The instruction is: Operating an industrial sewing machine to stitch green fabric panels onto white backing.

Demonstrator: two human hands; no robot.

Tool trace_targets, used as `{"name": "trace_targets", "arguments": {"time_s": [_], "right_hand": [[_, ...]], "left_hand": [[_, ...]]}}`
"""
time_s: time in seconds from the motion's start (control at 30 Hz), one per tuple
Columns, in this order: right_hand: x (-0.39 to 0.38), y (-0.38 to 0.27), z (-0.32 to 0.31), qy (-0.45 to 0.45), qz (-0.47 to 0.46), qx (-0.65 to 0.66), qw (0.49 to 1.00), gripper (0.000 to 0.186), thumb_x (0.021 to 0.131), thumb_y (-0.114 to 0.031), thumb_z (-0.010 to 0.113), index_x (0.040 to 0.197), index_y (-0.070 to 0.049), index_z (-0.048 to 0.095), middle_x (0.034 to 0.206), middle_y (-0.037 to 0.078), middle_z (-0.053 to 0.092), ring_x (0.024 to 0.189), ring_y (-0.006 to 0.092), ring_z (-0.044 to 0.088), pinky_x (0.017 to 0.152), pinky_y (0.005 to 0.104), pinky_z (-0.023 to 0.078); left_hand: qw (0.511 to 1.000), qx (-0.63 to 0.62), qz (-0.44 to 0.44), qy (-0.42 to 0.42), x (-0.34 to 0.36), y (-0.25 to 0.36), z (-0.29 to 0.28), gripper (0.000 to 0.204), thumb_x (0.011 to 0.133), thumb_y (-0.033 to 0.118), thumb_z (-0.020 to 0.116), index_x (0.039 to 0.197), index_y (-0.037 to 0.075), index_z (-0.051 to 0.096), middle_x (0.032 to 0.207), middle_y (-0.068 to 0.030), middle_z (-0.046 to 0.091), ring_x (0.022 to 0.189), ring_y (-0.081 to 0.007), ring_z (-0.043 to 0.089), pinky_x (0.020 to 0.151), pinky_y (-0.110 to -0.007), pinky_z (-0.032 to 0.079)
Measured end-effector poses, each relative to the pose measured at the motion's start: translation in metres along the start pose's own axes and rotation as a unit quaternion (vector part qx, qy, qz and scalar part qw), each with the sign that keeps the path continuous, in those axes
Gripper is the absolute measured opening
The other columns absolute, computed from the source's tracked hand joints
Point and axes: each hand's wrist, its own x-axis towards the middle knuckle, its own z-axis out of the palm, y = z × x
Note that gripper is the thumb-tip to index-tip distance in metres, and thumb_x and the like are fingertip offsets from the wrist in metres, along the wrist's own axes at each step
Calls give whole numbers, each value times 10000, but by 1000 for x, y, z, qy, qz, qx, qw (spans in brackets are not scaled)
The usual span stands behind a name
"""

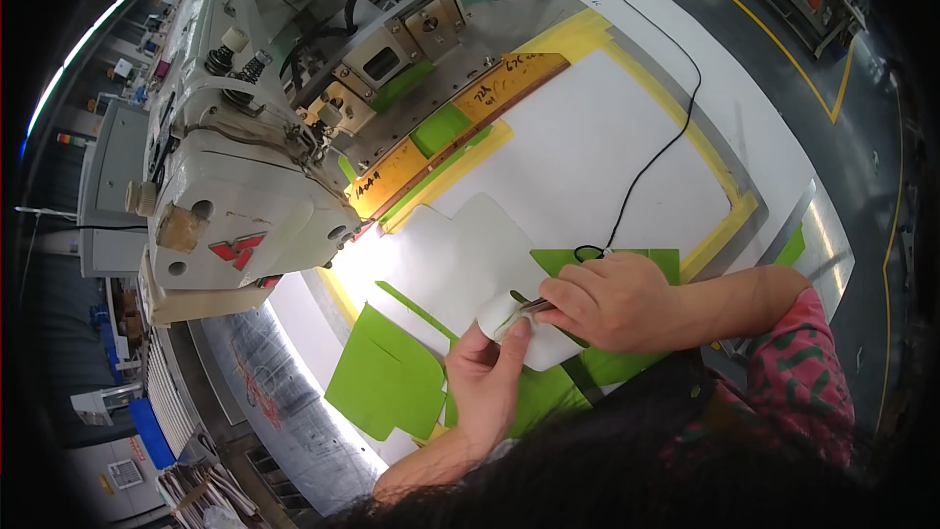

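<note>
My left hand (488, 372) pinches the folded edge of a white sheet piece (468, 250) between thumb and fingers. Closed around a slim metal tool (537, 306), my right hand (615, 302) holds its tip against that edge, right beside the left thumb. The fingers cover most of the tool, so its exact kind is hidden. A black cord (658, 152) runs down from above and ends in a loop by the right hand. Bright green cut pieces (384, 372) lie under and around the white piece, some partly covered by my hands.
A large white sewing machine (245, 191) stands at the left, its lamp lighting the work surface. Beside its head lies an orange strip (480, 93) on a white board (607, 127) edged with yellow tape (710, 162). A metal table edge (264, 382) curves along the near left.
</note>
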Motion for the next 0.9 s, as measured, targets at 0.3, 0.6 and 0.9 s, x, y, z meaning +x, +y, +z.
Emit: {"name": "trace_targets", "arguments": {"time_s": [0.3, 0.6, 0.9], "right_hand": [[2, 2, 5, 38, 18, 86, 995, 266, 819, -247, 658, 952, -47, 544, 707, 28, 526, 539, 177, 558, 463, 305, 441], [6, 8, -4, 3, -22, 96, 995, 285, 843, -281, 638, 957, -40, 538, 722, 34, 536, 560, 180, 561, 470, 291, 445], [10, 14, -12, -47, -40, 100, 993, 247, 858, -279, 611, 912, -50, 535, 718, 35, 539, 562, 190, 568, 474, 303, 451]], "left_hand": [[1000, -19, -1, -11, 0, 0, 0, 207, 914, 92, 600, 1097, -2, 619, 966, -5, 634, 868, -56, 539, 781, -218, 435], [999, -23, -24, -42, 3, 2, -9, 228, 915, 83, 591, 1123, -9, 614, 1032, -23, 642, 923, -69, 552, 834, -239, 440], [997, 4, -33, -63, 3, 7, -9, 239, 917, 85, 588, 1137, -6, 610, 1038, -21, 638, 923, -69, 552, 822, -235, 447]]}}
